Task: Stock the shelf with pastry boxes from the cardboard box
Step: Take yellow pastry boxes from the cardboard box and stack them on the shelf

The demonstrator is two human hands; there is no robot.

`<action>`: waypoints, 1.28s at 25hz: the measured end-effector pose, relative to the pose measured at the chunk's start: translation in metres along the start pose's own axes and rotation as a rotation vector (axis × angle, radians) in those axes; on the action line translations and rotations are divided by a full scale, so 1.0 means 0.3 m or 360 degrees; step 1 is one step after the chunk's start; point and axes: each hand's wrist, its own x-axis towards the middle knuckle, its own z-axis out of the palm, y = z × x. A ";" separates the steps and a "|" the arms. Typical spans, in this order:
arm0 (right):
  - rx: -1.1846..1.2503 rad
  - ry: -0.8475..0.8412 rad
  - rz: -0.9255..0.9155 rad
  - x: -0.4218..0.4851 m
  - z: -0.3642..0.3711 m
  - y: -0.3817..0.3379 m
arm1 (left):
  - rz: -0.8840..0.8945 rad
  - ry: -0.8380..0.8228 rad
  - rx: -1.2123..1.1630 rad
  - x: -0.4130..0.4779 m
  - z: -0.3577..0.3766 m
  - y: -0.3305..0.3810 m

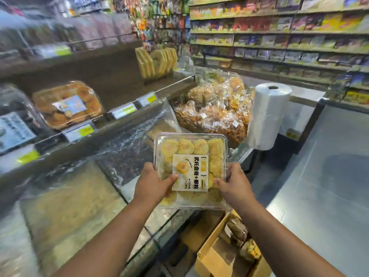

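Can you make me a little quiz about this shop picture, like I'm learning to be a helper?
1. True or false: both hands hold the clear pastry box.
2. Where is the cardboard box? A) on the shelf B) down on the floor, lower right
3. Which thing stands right of the bagged snacks?

Key: 1 true, left hand and right hand. 2 B. 3 the plastic bag roll.
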 end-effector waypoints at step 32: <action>-0.0164 -0.0594 -0.1085 -0.520 1.561 -1.573 | -0.0679 0.1130 0.0181 0.063 -1.740 -1.196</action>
